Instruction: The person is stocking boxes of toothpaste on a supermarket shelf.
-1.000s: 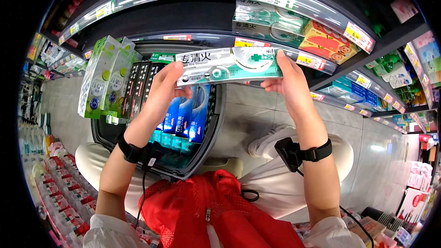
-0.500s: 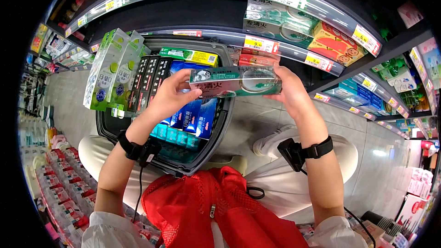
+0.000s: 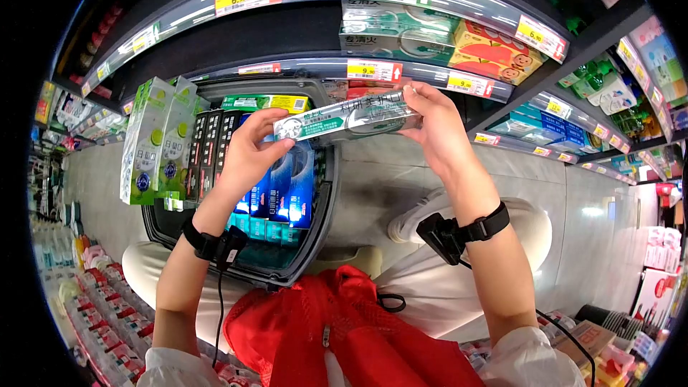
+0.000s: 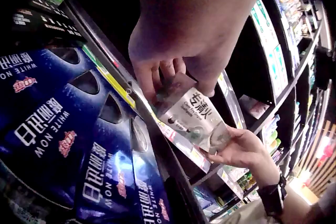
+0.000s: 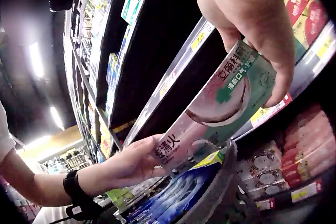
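Observation:
A long silver-and-green toothpaste box (image 3: 347, 116) is held level with the lower shelf edge, its narrow printed side turned up and its right end higher. My left hand (image 3: 251, 147) grips the left end, with the thumb along the near edge. At the other end, my right hand (image 3: 444, 125) pinches the box between thumb and fingers. The right wrist view shows the broad face of the toothpaste box (image 5: 210, 108), with a green cross on it. Below the left hand, blue toothpaste boxes (image 3: 287, 183) stand in a dark basket (image 3: 328, 218).
The basket also holds black boxes (image 3: 212, 145), teal boxes (image 3: 269, 231) and tall green-and-white boxes (image 3: 147, 147). Ahead, a shelf edge with price tags (image 3: 374, 70) runs across. Similar silver-green boxes (image 3: 401, 29) and orange-red boxes (image 3: 494, 50) sit on the shelf.
The toothpaste box has been rolled from its broad front face to its narrow side, and its right end has tipped up. Both hands keep hold of its ends.

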A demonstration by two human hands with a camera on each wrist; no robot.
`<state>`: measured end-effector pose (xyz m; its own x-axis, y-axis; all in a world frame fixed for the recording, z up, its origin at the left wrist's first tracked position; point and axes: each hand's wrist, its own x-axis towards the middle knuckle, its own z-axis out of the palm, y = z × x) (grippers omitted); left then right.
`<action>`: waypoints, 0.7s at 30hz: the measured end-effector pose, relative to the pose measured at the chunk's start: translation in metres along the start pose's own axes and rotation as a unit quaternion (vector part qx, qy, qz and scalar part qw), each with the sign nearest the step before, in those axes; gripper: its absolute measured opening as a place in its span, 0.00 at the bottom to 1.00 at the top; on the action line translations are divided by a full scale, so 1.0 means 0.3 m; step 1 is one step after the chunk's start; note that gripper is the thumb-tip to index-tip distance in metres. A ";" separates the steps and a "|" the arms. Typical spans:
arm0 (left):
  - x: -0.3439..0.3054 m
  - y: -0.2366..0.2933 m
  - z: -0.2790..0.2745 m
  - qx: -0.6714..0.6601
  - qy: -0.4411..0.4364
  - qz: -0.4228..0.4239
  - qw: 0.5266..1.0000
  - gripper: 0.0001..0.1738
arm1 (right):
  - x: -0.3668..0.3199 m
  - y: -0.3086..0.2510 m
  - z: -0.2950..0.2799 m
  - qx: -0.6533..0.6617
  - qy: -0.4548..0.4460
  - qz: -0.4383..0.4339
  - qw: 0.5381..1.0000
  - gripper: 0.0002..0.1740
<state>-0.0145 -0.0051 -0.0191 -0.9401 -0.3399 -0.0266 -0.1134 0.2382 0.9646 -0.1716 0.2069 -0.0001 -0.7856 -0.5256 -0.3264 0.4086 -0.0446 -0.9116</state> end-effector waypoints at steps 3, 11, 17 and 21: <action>0.015 0.050 0.029 0.092 0.000 0.037 0.995 0.26 | -0.014 -0.013 -0.004 0.027 -0.002 -0.025 0.999 0.12; 0.213 0.069 0.042 0.055 0.064 0.169 0.982 0.26 | 0.018 -0.033 -0.031 0.141 0.077 -0.133 0.978 0.19; 0.402 0.091 0.050 0.060 0.105 0.141 0.983 0.22 | 0.003 -0.061 -0.043 0.166 0.082 -0.142 0.972 0.24; 0.506 0.068 0.052 0.138 0.127 0.204 0.961 0.22 | -0.006 -0.065 -0.048 0.161 0.071 -0.141 0.974 0.24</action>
<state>-0.1646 -0.0376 -0.0076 -0.8199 -0.3700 0.4370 0.1331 0.6192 0.7739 -0.1849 0.2209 0.0148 -0.9348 -0.3319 -0.1261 0.2735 -0.4466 -0.8519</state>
